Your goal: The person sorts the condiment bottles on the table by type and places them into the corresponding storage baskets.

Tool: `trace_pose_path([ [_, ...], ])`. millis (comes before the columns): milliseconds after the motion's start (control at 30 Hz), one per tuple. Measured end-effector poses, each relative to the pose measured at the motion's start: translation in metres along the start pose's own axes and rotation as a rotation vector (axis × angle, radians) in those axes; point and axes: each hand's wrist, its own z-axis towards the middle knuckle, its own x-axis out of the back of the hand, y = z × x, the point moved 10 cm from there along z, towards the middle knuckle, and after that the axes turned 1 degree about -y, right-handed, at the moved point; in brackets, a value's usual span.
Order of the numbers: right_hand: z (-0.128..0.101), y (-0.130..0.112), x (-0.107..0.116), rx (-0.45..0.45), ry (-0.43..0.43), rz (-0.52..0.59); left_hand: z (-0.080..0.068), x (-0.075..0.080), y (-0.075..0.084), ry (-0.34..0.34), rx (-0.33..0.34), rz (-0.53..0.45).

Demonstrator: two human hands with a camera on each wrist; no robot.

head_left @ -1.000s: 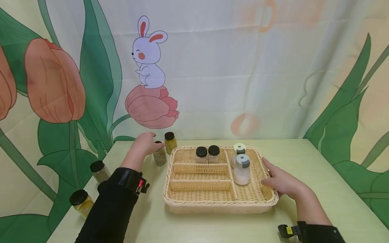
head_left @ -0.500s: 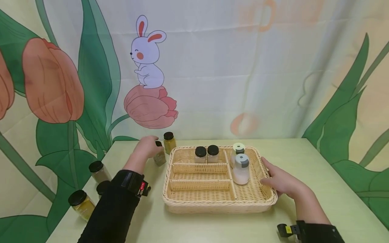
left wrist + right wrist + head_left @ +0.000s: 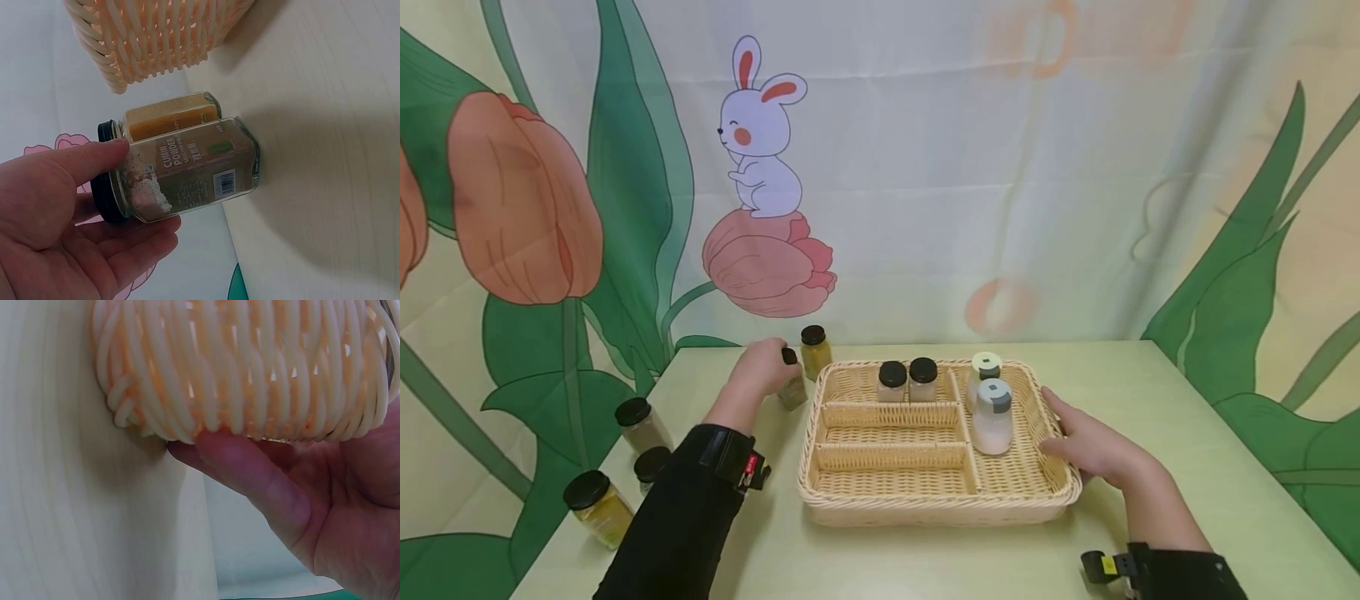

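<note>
Cumin powder jar (image 3: 792, 392), head view: just left of the wicker basket (image 3: 925, 502), grasping apparently the step in hand. Left wrist view: the left hand (image 3: 56, 219) pinches its neck; lifting would call for clearing the yellow jar (image 3: 169, 117) alongside. Right wrist view: the right hand (image 3: 337, 519) grips the basket's side.

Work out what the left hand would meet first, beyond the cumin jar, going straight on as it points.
Probably the yellow jar, just past the cumin jar at the left hand, though depth is unclear.
</note>
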Motion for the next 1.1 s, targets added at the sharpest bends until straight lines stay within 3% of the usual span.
trace_pose_path([
  [467, -0.0008, -0.0023, 0.0005, 0.015, 0.001, -0.006, 0.0015, 0.0008, 0.0004, 0.020, -0.032, -0.017],
  [1100, 0.0000, -0.0001, -0.0003, 0.011, -0.003, 0.010, 0.0026, 0.0004, 0.0000, 0.008, -0.024, -0.012],
])
